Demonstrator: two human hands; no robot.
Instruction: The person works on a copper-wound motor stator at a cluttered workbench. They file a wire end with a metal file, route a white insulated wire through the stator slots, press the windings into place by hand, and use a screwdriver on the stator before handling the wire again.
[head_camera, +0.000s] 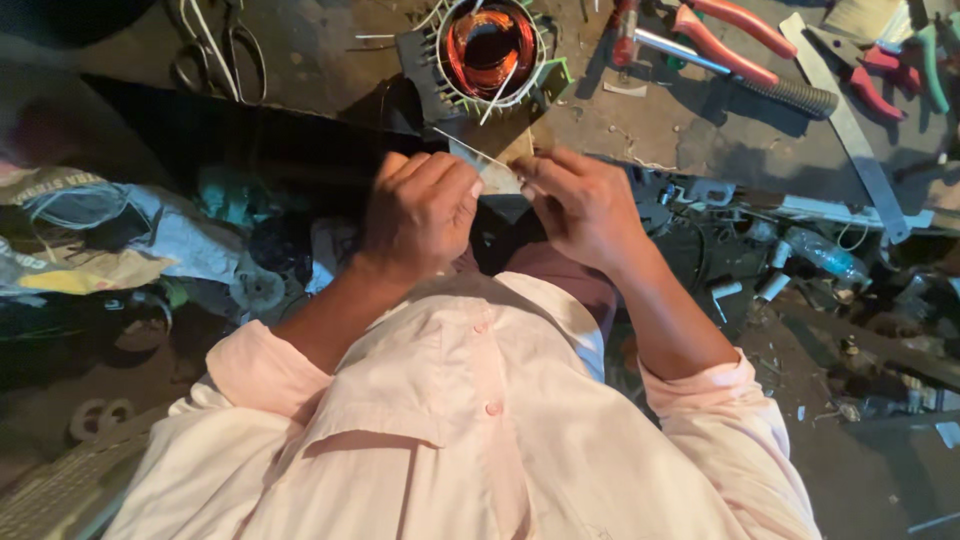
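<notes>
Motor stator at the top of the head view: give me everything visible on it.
The motor stator sits on the grey work surface beyond both hands, its bore facing up at the camera. It is a round finned housing, dark grey with pale fin edges, and a greenish mounting foot shows at its right. Copper-coloured windings ring the inside of the bore. Pale strips or leads stick out of the winding, one slanting across the opening. Its lower edge is in shadow. Neither the left hand nor the right hand touches it.

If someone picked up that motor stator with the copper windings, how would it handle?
The motor stator is probably heavy for its size: finned metal housing packed with copper coil. It looks rigid and sits flat on the bench, so unlikely to roll. The loose white strips poking out would likely flop or snag.
</notes>
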